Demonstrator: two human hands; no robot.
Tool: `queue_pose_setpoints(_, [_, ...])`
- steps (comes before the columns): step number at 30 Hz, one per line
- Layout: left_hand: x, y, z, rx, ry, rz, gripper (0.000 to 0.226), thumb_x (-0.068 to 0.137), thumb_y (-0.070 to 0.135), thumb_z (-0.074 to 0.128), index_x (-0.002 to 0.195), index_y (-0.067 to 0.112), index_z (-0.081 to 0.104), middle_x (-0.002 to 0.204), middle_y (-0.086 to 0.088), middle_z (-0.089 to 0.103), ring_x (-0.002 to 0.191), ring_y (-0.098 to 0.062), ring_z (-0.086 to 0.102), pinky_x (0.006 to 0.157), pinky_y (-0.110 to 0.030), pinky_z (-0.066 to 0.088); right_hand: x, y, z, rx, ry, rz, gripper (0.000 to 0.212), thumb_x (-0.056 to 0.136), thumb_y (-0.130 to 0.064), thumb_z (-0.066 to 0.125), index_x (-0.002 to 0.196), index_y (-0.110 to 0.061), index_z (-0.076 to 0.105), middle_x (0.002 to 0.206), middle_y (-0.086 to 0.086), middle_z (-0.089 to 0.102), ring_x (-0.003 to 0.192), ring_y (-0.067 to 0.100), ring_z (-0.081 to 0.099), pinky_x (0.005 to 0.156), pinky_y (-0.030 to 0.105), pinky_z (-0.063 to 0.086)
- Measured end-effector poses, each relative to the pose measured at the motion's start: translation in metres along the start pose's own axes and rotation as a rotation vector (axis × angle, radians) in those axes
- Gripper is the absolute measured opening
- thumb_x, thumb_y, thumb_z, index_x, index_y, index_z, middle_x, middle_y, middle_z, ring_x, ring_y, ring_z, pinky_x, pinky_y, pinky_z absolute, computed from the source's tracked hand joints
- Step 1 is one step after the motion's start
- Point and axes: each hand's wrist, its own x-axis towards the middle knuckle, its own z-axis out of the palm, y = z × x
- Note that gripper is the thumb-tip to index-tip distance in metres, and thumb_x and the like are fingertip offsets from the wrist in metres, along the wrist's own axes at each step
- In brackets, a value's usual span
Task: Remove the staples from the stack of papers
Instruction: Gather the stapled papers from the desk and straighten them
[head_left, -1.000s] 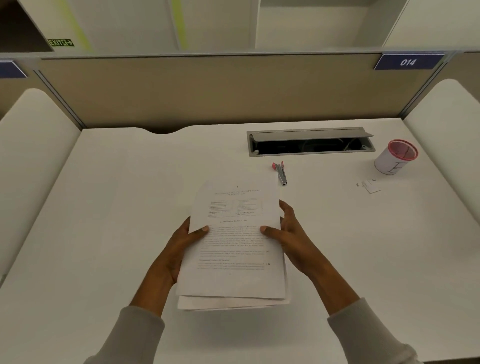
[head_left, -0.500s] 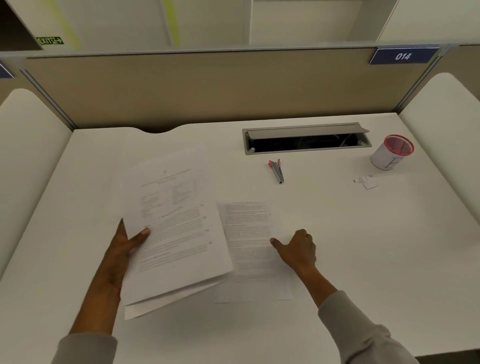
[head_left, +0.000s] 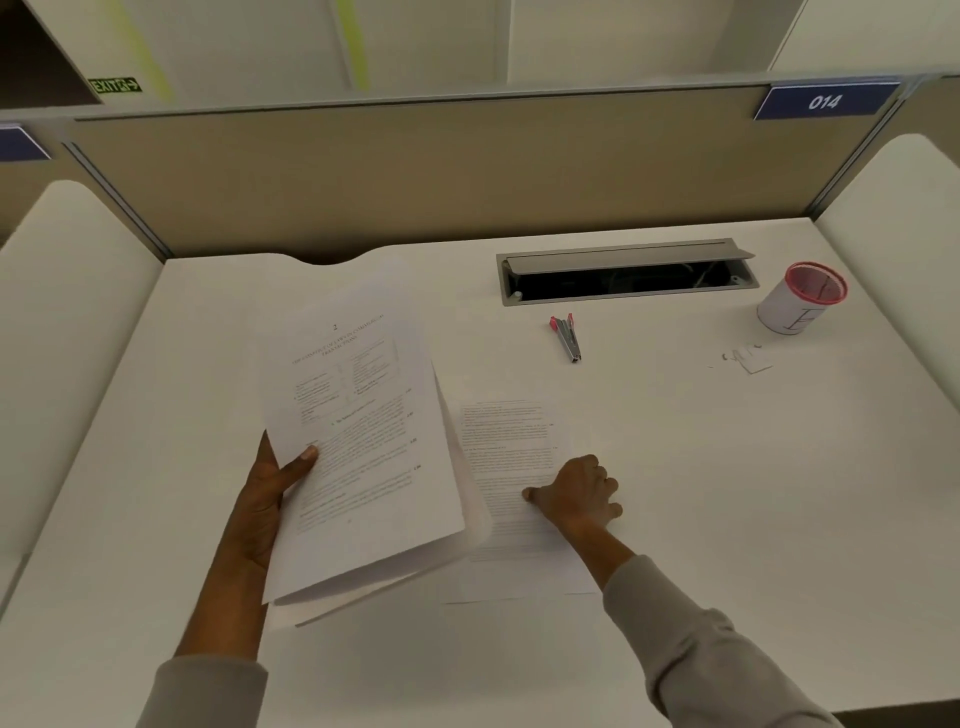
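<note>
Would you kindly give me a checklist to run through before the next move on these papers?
1. Left hand grips stack of papers: ok.
2. Loose sheet flat on desk under right hand: ok.
3. Right hand holds nothing: ok.
4. Staple remover lies unobstructed beyond the sheet: ok.
5. Staples remaining in stack: cannot tell.
6. Cup upright, clear of the papers: ok.
</note>
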Motion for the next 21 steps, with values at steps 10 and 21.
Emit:
queue_pose_setpoints(10, [-0.004, -0.017, 0.005, 0.005, -0.063, -0.043, 0.052, 0.096, 0.009, 0.055, 0.144, 0.031, 0.051, 0.140, -0.006, 0.060, 0.129, -0.032, 0.056, 0.105, -0.046, 0.048, -0.003, 0.009, -0.004, 0.315, -0.030, -0.082, 0.061, 0.077, -0.023, 0.081, 0.118, -0.006, 0.040, 0.116, 0.012, 0.060, 0.107, 0.031, 0.060, 0.076, 0.037, 0.052])
queue_pose_setpoints(21, [-0.006, -0.019, 0.050, 0.027, -0.139, -0.059, 0.051, 0.093, 0.003, 0.058, 0.140, 0.019, 0.051, 0.131, -0.003, 0.067, 0.117, -0.021, 0.066, 0.085, -0.024, 0.057, -0.027, 0.009, -0.056, 0.957, -0.362, -0.578, 0.035, 0.096, -0.022, 0.063, 0.129, -0.021, 0.053, 0.123, 0.001, 0.068, 0.104, 0.020, 0.071, 0.082, 0.035, 0.060])
